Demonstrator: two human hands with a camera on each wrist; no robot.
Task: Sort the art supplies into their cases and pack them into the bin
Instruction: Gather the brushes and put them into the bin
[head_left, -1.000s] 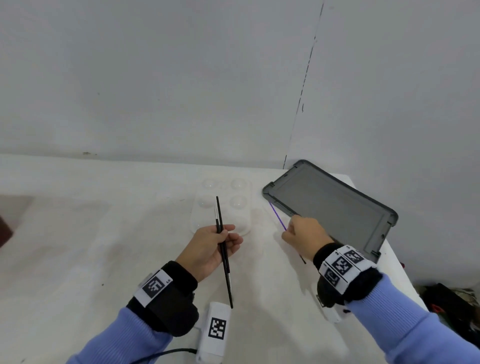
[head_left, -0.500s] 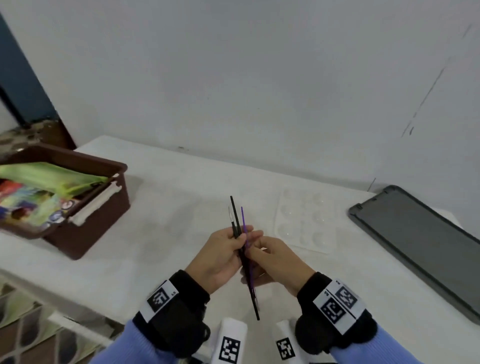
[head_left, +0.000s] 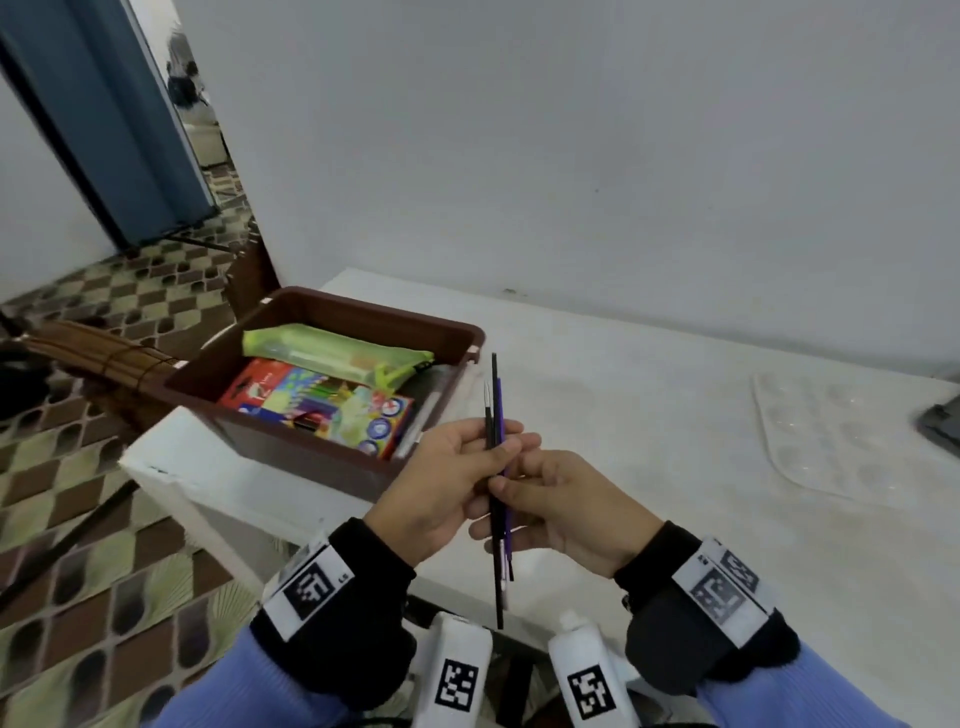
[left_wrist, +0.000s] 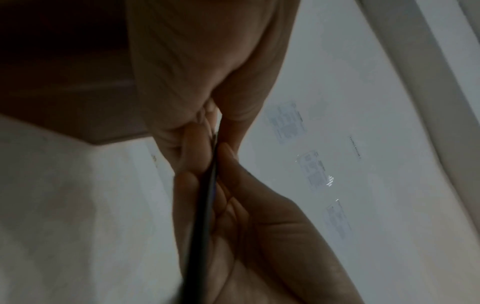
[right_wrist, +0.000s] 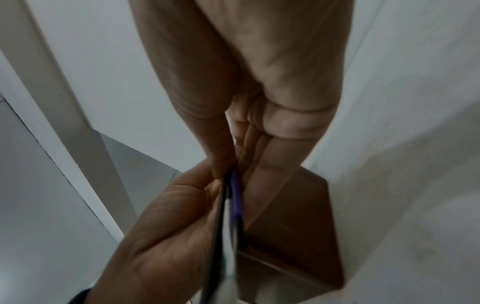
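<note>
Both hands hold one bundle of thin paintbrushes (head_left: 497, 415) upright above the table's front edge. The bundle has black handles and one purple handle (right_wrist: 236, 197). My left hand (head_left: 457, 467) grips the bundle from the left, thumb across it. My right hand (head_left: 550, 499) pinches the same bundle from the right, a little lower. In the left wrist view the dark brush handles (left_wrist: 202, 216) run between the fingers of both hands. The brown bin (head_left: 291, 447) stands at the table's left end, just left of my hands. A green pencil case (head_left: 332, 353) and a colourful pencil box (head_left: 322, 410) lie in it.
A clear plastic paint palette (head_left: 841, 436) lies on the white table (head_left: 623, 395) to the right. The corner of a dark grey lid (head_left: 943, 431) shows at the right edge. A patterned floor (head_left: 78, 493) drops away left of the table.
My right hand picked the purple brush up from beside the grey lid and brought it to the black brushes in my left hand. The view swung left, bringing the bin close.
</note>
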